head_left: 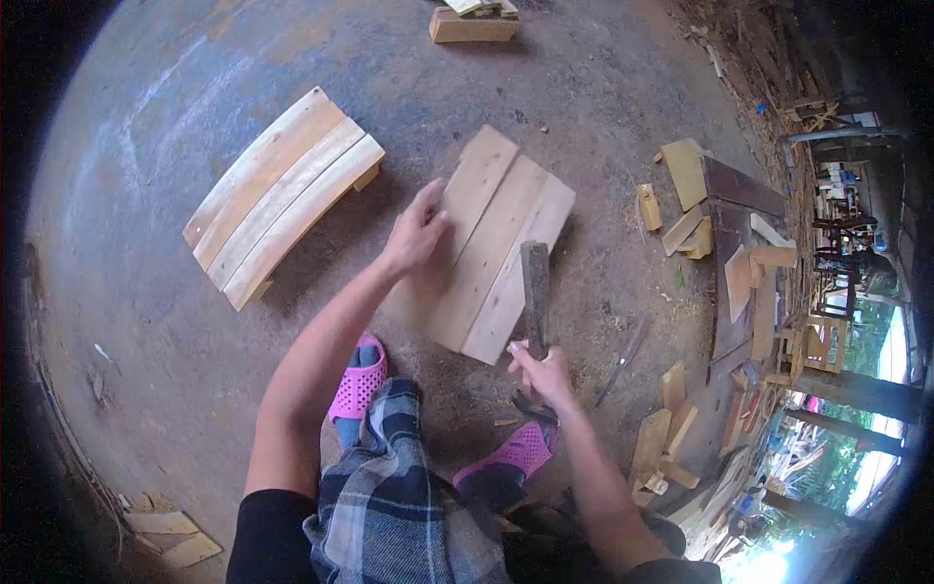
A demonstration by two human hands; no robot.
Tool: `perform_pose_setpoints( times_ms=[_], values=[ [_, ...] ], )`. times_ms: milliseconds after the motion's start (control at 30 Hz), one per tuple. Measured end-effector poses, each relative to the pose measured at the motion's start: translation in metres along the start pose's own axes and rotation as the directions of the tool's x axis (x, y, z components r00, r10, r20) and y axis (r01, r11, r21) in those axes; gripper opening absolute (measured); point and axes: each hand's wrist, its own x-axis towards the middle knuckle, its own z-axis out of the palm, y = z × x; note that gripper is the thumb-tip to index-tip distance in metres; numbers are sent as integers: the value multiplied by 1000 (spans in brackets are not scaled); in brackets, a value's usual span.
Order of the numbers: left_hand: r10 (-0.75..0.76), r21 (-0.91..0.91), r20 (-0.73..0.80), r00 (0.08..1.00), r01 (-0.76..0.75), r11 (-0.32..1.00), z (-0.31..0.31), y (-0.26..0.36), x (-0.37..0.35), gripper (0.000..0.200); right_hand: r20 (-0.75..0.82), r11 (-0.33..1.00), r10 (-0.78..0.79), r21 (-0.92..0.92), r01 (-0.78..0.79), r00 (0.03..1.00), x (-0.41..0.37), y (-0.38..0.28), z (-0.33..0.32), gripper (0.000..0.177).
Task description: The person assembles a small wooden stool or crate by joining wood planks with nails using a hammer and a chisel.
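A panel of joined wooden boards [511,229] lies before me, its near left edge smeared by motion. My left hand [420,232] is at the panel's left edge, index finger and thumb spread apart, with nothing gripped between them. At the near right corner of the panel, my right hand [543,375] is closed around a hammer [535,287]. The long handle points away from me over the panel's right edge, and a dark curved end shows just below the hand. Left of this stands a second slatted wooden panel [287,190], slightly curved, on short supports.
Wooden blocks [474,26] sit at the far end of the concrete floor [146,321]. Offcuts [686,175] and a dark board [735,263] lie to the right, with more scraps [666,433] nearer. Pink sandals [360,380] are on my feet. Wood pieces [170,535] lie at lower left.
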Motion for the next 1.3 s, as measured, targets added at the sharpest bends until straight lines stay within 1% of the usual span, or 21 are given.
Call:
perform_pose_setpoints(
  times_ms=[33,100,167,200,233,300,367,400,467,500,533,700,767,800,933,1067,1133,1167,1233,1267,1300],
  values=[
    [69,49,6,998,-69,996,-2,8,3,54,4,1000,7,3,-7,1000,-1,4,1,35],
    [130,99,24,991,-132,986,-6,16,-7,55,-167,996,88,21,-85,982,0,12,1,35],
    [191,294,-104,976,-153,943,-11,14,-34,56,-172,991,99,101,-82,980,-8,-13,-6,35],
    [232,393,-159,960,-154,907,-12,12,-53,59,-36,946,65,321,-50,997,-9,-19,-12,33],
    [226,391,-151,962,-152,908,-12,10,-68,59,86,849,0,526,-46,996,-11,-28,-15,31],
    [101,483,-238,966,27,875,-11,6,-90,63,113,845,-52,534,-16,992,-15,-49,-11,35],
    [65,507,-244,968,70,859,-4,3,-95,67,36,848,-181,512,137,983,-14,-62,1,37],
    [140,624,-245,959,46,780,1,9,-94,68,9,898,-213,396,192,977,-8,-64,6,39],
    [283,807,-199,938,-7,591,9,9,-88,73,-57,900,-228,369,233,972,2,-78,22,45],
    [280,805,-197,940,-8,594,11,11,-86,73,-117,900,-250,338,275,961,8,-84,27,51],
    [252,776,-152,956,-42,629,12,12,-84,74,-103,896,-287,322,305,952,15,-85,30,49],
    [184,739,-83,979,-63,670,9,17,-84,77,-57,944,-225,233,232,973,36,-114,50,43],
    [163,732,-72,984,-59,678,7,23,-83,76,-107,941,-334,19,338,936,59,-107,62,37],
    [170,747,-77,982,-56,662,8,19,-84,75,-187,946,-322,-12,325,928,67,-112,66,40],
    [160,736,-84,983,-48,675,5,21,-87,70,-252,892,-417,73,446,874,81,-145,59,37],
    [169,706,-86,982,-60,705,3,12,-85,66,-214,886,-452,11,464,866,70,-146,50,36],
    [167,686,-92,982,-59,725,3,13,-82,65,-125,973,-224,32,230,967,37,-149,55,34],
    [148,678,-88,985,-50,734,2,13,-85,64,-109,956,-293,-38,291,950,48,-119,57,31],
    [123,655,-62,990,-53,754,-2,18,-87,69,-117,964,-265,-43,261,957,38,-108,79,32],
    [111,692,-49,993,-47,721,-3,21,-88,74,-200,873,-486,-78,481,851,39,-104,89,30],
    [104,722,-35,994,-47,691,-1,23,-87,79,-246,807,-588,-115,579,770,40,-104,86,30]
  ],
)
